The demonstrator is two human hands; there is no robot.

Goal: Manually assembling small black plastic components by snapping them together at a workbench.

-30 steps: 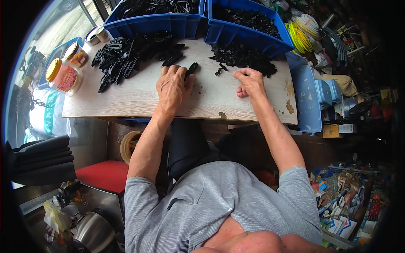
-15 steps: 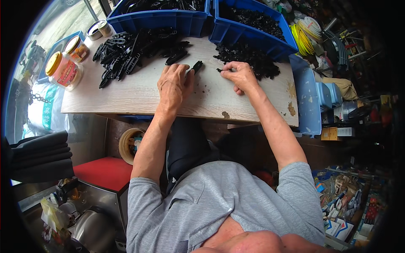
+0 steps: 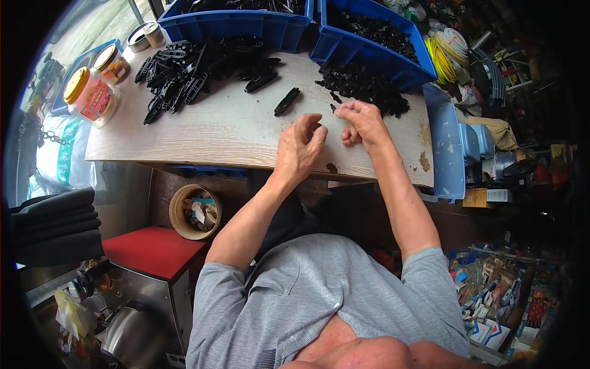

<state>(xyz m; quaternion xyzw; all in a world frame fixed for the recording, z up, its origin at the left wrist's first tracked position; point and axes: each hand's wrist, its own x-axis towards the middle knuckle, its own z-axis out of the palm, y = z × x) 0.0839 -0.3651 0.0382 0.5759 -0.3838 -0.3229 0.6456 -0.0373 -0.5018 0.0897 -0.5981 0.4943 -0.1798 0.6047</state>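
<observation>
My right hand (image 3: 367, 125) pinches a small black plastic piece (image 3: 334, 108) between thumb and forefinger, its other fingers curled. To its left, my left hand (image 3: 299, 147) hovers near the table's front edge, thumb and bent fingers apart; I see nothing between them. Beyond the left hand, a single long black plastic part (image 3: 287, 101) lies by itself on the wooden table (image 3: 203, 132). Farther left spreads a heap of similar long black parts (image 3: 178, 74). Small black pieces (image 3: 369, 89) are piled just past my right hand.
Two blue bins, one left (image 3: 236, 29) and one right (image 3: 375, 60), line the table's back, both holding black parts. Lidded jars, one yellow-topped (image 3: 92, 101), stand at the left edge. A waste bucket (image 3: 178, 212) and a red-topped cabinet (image 3: 150, 249) sit below.
My left hand has left the single long black part, moving right and nearer to me. That part now lies free. My right hand has shifted slightly right and nearer, still pinching the small piece.
</observation>
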